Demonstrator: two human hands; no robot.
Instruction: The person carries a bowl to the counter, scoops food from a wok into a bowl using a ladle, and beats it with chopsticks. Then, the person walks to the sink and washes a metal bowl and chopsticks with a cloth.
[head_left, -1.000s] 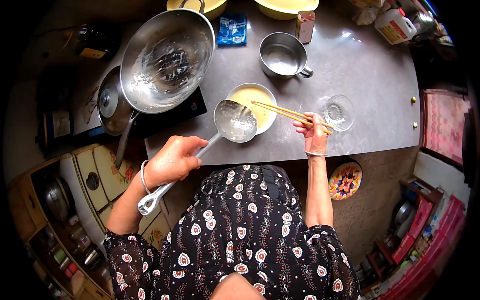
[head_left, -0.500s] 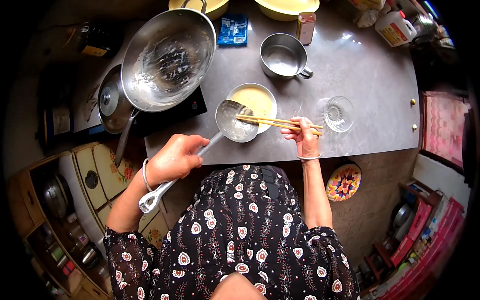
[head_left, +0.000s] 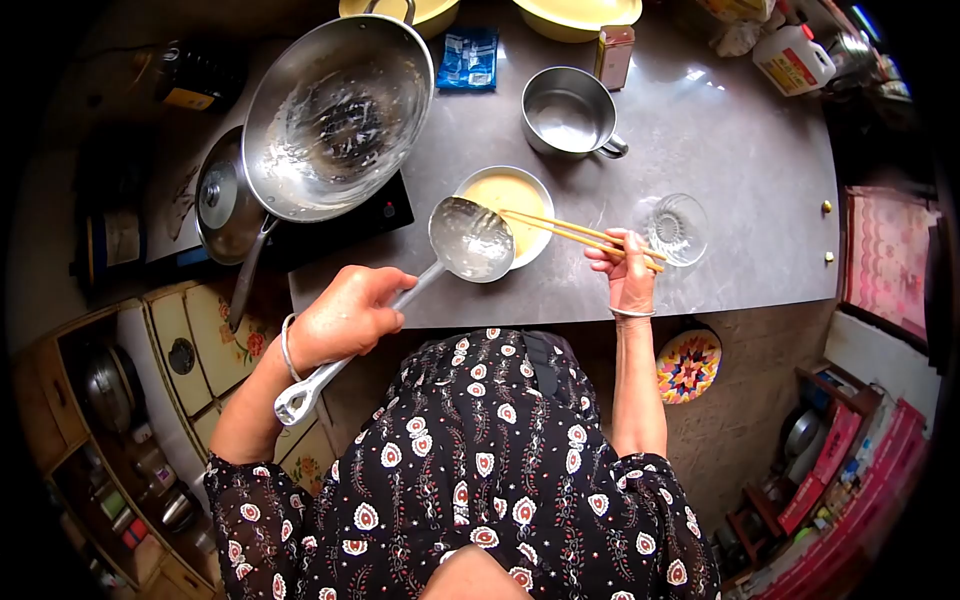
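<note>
The ladle (head_left: 472, 240) is gripped by its handle (head_left: 421, 284) in the left hand (head_left: 345, 317), partly over the bowl (head_left: 503, 169) of yellow mixture (head_left: 512, 187); chopsticks (head_left: 560, 228) are pinched in the right hand (head_left: 629, 276)

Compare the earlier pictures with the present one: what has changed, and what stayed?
Since half a second ago, the right hand moved right, drawing the chopsticks' tips from inside the ladle to near its edge, about as first seen. Nothing was grasped or released. The left hand, bowl and wok stayed put.
</note>
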